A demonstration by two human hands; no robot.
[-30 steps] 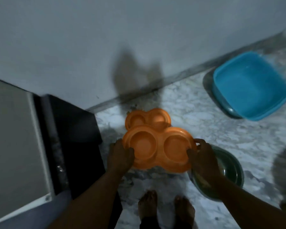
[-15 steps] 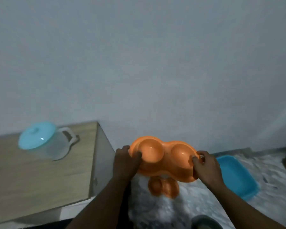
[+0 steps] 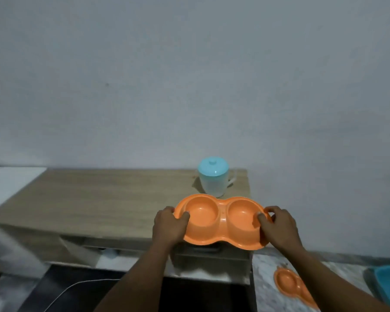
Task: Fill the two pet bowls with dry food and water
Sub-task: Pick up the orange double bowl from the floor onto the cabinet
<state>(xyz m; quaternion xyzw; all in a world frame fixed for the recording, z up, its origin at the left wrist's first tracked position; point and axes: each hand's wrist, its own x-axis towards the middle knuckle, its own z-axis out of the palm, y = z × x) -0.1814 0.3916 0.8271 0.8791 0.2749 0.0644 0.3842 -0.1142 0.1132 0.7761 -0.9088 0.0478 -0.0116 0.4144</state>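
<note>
The orange double dish [image 3: 221, 221] has come up and across since half a second ago: it was then in mid-air off the right side of the cupboard, and now sits at the right front corner of the cupboard top [image 3: 110, 199], its near edge hanging past the front. Whether it already rests on the wood or hangs just above cannot be told. Its long axis runs left to right, along the cupboard's front edge, with a hand at each end. The left hand [image 3: 169, 228] grips the left end, thumb over the rim into the left well; the right hand [image 3: 279, 228] grips the right end the same way, fingers curled round the rim. Both wells look empty. The lidded jug [image 3: 213, 180] stands just behind the dish, nearer the left well, handle pointing right, so the right hand probably has the easier reach. A second orange dish [image 3: 288, 282] lies on the floor [image 3: 266, 296] below right.
</note>
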